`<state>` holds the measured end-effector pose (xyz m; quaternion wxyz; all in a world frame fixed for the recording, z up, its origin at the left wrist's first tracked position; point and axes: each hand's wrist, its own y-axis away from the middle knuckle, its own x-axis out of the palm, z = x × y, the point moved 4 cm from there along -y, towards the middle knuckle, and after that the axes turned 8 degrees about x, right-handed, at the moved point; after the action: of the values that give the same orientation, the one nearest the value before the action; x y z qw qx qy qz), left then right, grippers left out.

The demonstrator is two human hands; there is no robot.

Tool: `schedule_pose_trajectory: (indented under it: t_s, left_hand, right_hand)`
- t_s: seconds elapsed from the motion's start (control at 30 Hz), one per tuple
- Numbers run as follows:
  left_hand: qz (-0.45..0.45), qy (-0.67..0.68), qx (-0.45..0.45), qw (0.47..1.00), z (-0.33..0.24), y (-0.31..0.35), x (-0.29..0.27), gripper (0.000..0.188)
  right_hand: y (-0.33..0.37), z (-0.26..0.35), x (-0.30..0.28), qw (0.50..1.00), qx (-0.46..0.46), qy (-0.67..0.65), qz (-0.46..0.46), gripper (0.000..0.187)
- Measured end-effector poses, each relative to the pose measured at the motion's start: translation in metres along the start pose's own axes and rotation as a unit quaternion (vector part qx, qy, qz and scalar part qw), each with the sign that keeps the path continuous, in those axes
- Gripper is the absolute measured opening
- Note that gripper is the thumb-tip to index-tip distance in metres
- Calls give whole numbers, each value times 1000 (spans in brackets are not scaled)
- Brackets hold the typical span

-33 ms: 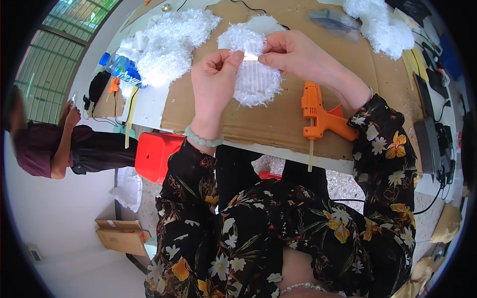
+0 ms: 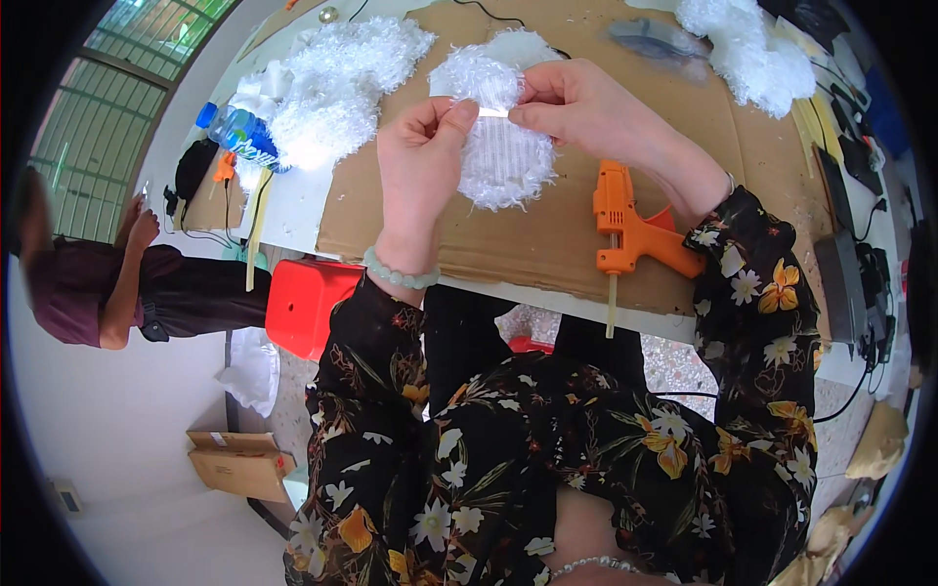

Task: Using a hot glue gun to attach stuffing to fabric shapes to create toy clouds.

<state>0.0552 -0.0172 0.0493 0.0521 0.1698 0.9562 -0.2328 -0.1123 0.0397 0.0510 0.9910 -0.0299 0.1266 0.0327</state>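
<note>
Both my hands meet over a white fluffy fabric piece with a shaggy edge and a smoother, ribbed middle. My left hand pinches its left side between thumb and forefinger. Opposite it, my right hand pinches the right side the same way. Between the thumbs a narrow, shiny white fold runs across the piece. An orange glue gun lies to the right, below my right wrist, with a glue stick poking past the table edge.
Fluffy white material is heaped at the left beside a blue-capped bottle; more white fluff lies far right. Brown cardboard covers the table. A red stool stands by the near edge. Another person stands at the left.
Almost nothing differs. The bright fold between my thumbs looks slightly narrower, and both hands keep their pinch in the same place.
</note>
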Motion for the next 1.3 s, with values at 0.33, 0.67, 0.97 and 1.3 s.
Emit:
schedule_pose_trajectory:
  t_s: [0.33, 0.67, 0.97, 1.3]
  left_hand:
    - [-45, 107, -29, 993, -11, 2, 5, 17]
    - [-62, 201, -66, 975, -3, 2, -1, 12]
    - [-48, 131, 7, 990, -7, 5, 1, 16]
    - [-37, 278, -109, 954, -6, 3, 2, 17]
  right_hand:
    - [3, -1, 5, 999, 20, 16, 30, 12]
    - [2, -8, 4, 997, 38, 8, 61, 11]
    - [2, -9, 6, 996, 49, -9, 69, 9]
    - [2, -9, 7, 996, 47, 8, 69, 8]
